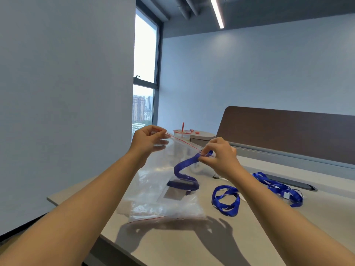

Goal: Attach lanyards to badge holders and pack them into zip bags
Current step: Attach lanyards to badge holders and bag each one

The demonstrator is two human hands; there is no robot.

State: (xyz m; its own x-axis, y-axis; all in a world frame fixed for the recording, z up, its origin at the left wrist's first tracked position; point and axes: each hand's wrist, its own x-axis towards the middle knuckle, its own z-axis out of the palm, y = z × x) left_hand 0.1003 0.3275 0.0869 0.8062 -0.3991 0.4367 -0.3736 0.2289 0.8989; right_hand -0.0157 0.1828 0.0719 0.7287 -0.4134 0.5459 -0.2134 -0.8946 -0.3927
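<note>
Two bare hands hold a clear zip bag (153, 181) up over a pale table (192, 244), the bag's bottom edge touching the tabletop. Both forearms are cut off at the lower frame edge. The left hand (148, 140) has its thumb and fingers curled and pinches the left end of the bag's red zip strip (180, 140). The right hand (219, 156) pinches the other end of the mouth together with the top of a blue lanyard (184, 166); its fingertips hide the exact point of contact, so whether the strip is sealed there cannot be told.

Inside the bag the lanyard curves down in an S-shape to a darker coil, beneath which lies a flat rectangular badge holder (172, 194). The plastic film blurs both, and how the lanyard joins the holder is hard to make out. No writing can be read on the bag or holder.

On the table to the right of the bag lies a loose blue lanyard loop (226, 200), partly crossed by the right forearm. Farther right is a pile of more blue lanyards (278, 187) with a small pale clip or tag, beside a dark slot (294, 183) in the tabletop. Behind the bag stand a clear lidded cup (182, 132) with a red straw, largely hidden, and a brown desk partition (288, 131), cut off at the right edge. A window (145, 73) shows distant buildings.
</note>
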